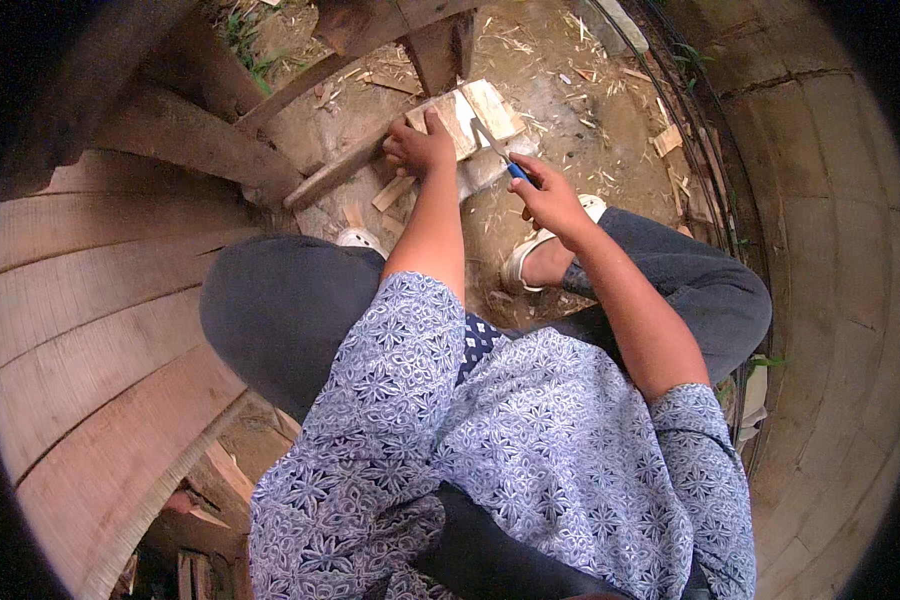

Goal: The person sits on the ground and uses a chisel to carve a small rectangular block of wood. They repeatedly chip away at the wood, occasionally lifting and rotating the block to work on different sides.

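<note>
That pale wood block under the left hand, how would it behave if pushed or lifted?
The wood block looks stiff: flat faces, straight edges, no sag. Probably light, since it is thin and the left hand pins it alone. Likely to slide rather than roll; it lies flat on the dirt ground among loose chips. The knife in the right hand touches it, so it may split.

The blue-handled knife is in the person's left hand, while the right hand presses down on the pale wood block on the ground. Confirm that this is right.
Not quite: the hands are swapped. The head view shows the blue-handled knife in the right hand, its blade against the pale wood block, while the left hand presses down on that block.
</note>
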Motion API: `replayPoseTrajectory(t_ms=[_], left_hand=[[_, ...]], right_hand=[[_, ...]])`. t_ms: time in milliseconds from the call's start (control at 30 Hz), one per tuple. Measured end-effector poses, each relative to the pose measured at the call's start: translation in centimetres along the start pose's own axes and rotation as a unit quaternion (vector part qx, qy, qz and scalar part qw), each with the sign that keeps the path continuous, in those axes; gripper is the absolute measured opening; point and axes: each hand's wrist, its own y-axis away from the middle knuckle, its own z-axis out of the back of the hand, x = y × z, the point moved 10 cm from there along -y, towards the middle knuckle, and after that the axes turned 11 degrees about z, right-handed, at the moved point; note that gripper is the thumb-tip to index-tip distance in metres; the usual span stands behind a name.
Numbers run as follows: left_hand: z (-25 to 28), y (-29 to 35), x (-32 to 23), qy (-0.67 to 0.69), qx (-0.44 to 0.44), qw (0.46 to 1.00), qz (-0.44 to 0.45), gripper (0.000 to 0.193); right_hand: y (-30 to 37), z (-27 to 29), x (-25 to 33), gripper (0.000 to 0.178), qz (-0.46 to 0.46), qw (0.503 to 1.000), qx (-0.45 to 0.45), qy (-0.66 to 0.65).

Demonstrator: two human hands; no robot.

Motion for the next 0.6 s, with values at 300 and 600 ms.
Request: replayPoseTrajectory(t_ms=[300, 600], left_hand=[[2.2, 4.6, -0.4, 0.072, -0.084, 0.976, -0.189, 0.055], [-1.1, 15.5, -7.5, 0.007, 0.286, 0.785, -0.55, 0.039]], right_hand=[[-1.0, -0.5, -2.2, 0.039, 0.074, 0.995, -0.045, 0.052], [-0.1, 0.1, -2.2, 0.036, -0.011, 1.0, -0.019, 0.02]])
